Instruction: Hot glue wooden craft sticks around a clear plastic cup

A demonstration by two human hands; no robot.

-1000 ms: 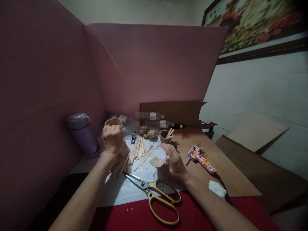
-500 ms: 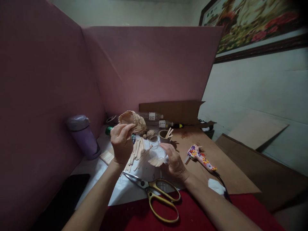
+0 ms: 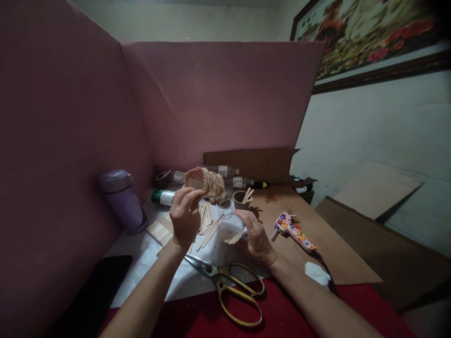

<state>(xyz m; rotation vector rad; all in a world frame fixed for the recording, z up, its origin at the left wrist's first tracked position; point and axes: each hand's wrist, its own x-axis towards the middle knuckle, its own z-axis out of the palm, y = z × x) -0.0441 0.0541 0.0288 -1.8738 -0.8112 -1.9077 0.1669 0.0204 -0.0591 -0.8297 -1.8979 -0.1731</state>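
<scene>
My left hand [image 3: 185,218] pinches the near rim of a small basket [image 3: 214,183] covered in craft sticks with a scalloped edge. The basket is raised and tilted on its side, its mouth toward the left. Lower and to the right, my right hand [image 3: 256,237] is curled round a clear plastic container [image 3: 229,230], with pale stick ends along its near edge. Its fingertips on the far side are partly hidden. Large gold-handled scissors [image 3: 209,269] lie in front of both hands. Loose craft sticks [image 3: 207,220] are scattered on the white paper between my hands.
A floral glue gun [image 3: 291,226] with a cord lies at right, beside a white cloth [image 3: 317,273]. Behind stand a brown cup [image 3: 241,201] holding sticks and plastic bottles [image 3: 237,182] lying down. At left are a purple tumbler [image 3: 125,202] and a green-and-white cylinder [image 3: 162,197].
My left hand has moved right and slightly down with the basket, uncovering more of the green-and-white cylinder. The clear container has turned a little in my right hand, showing less of its stick ends.
</scene>
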